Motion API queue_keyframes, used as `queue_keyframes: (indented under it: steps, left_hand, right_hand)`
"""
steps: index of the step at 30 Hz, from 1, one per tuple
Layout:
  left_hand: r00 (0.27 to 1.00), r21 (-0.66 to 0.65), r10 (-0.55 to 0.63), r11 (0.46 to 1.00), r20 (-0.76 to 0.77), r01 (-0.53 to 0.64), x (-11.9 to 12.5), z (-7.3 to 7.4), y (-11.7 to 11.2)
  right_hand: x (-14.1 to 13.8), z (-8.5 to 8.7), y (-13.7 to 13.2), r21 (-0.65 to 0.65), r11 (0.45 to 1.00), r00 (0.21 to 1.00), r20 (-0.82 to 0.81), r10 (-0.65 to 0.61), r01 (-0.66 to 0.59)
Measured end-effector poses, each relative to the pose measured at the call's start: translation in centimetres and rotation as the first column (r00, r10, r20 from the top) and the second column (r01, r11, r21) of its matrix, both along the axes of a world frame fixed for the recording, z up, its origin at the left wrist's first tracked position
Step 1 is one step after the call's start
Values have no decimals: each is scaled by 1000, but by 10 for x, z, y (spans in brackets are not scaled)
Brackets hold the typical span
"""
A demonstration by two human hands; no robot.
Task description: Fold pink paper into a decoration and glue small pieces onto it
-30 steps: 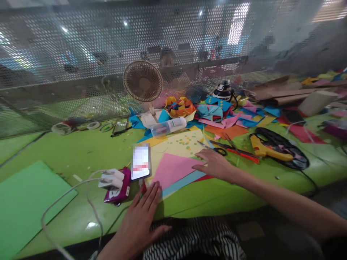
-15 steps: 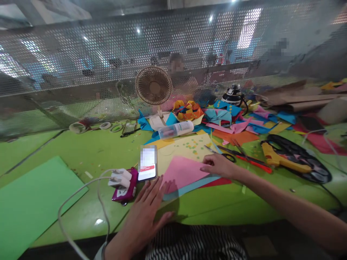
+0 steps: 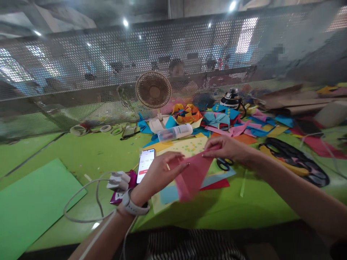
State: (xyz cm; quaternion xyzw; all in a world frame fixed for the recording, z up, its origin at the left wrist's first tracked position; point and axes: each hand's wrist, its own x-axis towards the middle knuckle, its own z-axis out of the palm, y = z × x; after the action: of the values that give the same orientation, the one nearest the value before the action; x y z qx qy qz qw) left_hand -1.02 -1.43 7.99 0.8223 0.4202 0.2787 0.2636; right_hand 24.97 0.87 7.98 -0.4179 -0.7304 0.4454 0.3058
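Observation:
A folded sheet of pink paper [image 3: 193, 175] is held up in the air, slightly blurred, its lower point hanging over the table. My left hand [image 3: 165, 171], a watch on its wrist, pinches the paper's left side between thumb and fingers. At the top right corner my right hand [image 3: 223, 148] grips it with thumb and fingertips. Below it lie a light blue sheet [image 3: 168, 195], a red sheet [image 3: 217, 185] and pale yellow paper [image 3: 173, 148] scattered with small green and yellow bits. Black-handled scissors [image 3: 223, 164] rest just under my right hand.
A lit phone [image 3: 145, 164] and a purple power adapter [image 3: 117, 197] with white cable lie left. Green paper [image 3: 40, 202] covers the far left. Behind are a fan [image 3: 153, 90], a plastic bottle [image 3: 175, 132] and folded coloured papers. A yellow glue gun [image 3: 284, 162] lies right on a black tray.
The pink paper, flat on the table before, is now lifted and tilted. My left hand rose from lying flat to gripping it, and my right hand moved up slightly with its corner.

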Motion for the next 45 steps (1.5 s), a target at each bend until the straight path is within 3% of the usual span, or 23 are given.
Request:
queue_keyframes:
  steps: [3, 6, 8, 10, 13, 15, 18, 20, 22, 24, 26, 27, 28, 29, 31, 34, 37, 39, 41, 43, 45]
  left_hand:
    - [989, -304, -107, 943, 101, 133, 10, 4, 8]
    - [965, -496, -69, 847, 253, 191, 14, 2, 11]
    - [956, -554, -42, 807, 291, 204, 15, 0, 11]
    - [961, -558, -33, 809, 273, 186, 14, -1, 12]
    - [948, -573, 61, 808, 311, 136, 11, -4, 15]
    - [901, -586, 170, 803, 399, 108, 10, -7, 17]
    - [792, -532, 303, 846, 530, 32, 13, -15, 18]
    - [731, -501, 353, 865, 584, -18, 15, -23, 19]
    - [745, -493, 347, 870, 570, -28, 14, -30, 19]
    - [810, -412, 296, 908, 506, -75, 9, -33, 20]
    - [872, -138, 256, 966, 418, -217, 3, -28, 20]
    - [894, 81, 261, 947, 364, -310, 1, -23, 20]
    - [924, 292, 255, 895, 286, -337, 0, -18, 19]
    - [956, 448, 229, 846, 184, -289, 1, -12, 19]
    - [992, 578, 103, 814, -66, -46, 7, -1, 17]
    - [952, 506, -52, 838, -302, 206, 18, 7, 16]
    - [919, 374, -166, 876, -359, 304, 16, 10, 19]
    - [926, 359, -196, 880, -323, 311, 7, 11, 23]
    - [952, 361, -199, 891, -233, 275, -5, 11, 26]
    - [980, 374, -168, 906, -105, 196, -13, 8, 28]
    - [993, 373, -100, 925, 63, 69, -14, 2, 26]
  right_hand:
    - [-6, 10, 9, 27, 999, 997, -64, -35, 36]
    - [-10, 13, 16, 54, 998, 998, -49, -35, 38]
    - [-13, 14, 21, 57, 998, 999, -38, -16, 18]
    - [-13, 14, 26, 44, 999, 997, -73, -17, 20]
    - [-12, 12, 29, 6, 994, 966, -239, -102, 106]
    - [-13, 7, 26, -69, 989, 922, -358, -149, 133]
    - [-22, -7, 13, -175, 985, 921, -383, -64, -4]
    - [-32, -19, 3, -147, 987, 951, -311, 10, -58]
    - [-39, -27, -3, -62, 998, 976, -213, -43, 30]
    - [-40, -30, -5, 22, 992, 987, -111, -118, 121]
    - [-36, -25, -4, 123, 987, 994, 26, -103, 99]
    - [-33, -21, -3, 187, 981, 991, 108, -80, 59]
    - [-31, -16, -2, 255, 967, 980, 188, -61, 11]
    - [-29, -11, -2, 320, 947, 965, 257, -52, -35]
    - [-29, -2, -3, 406, 907, 935, 352, -38, -116]
    - [-32, 6, -8, 430, 874, 900, 436, 17, -225]
    - [-27, 10, -11, 400, 877, 891, 449, 66, -266]
    - [-14, 12, -10, 373, 899, 912, 404, 67, -231]
    - [2, 13, -8, 341, 933, 951, 310, 5, -116]
    - [17, 12, -7, 273, 961, 987, 141, -83, 42]
    - [23, 4, -8, 149, 984, 993, -70, -92, 101]
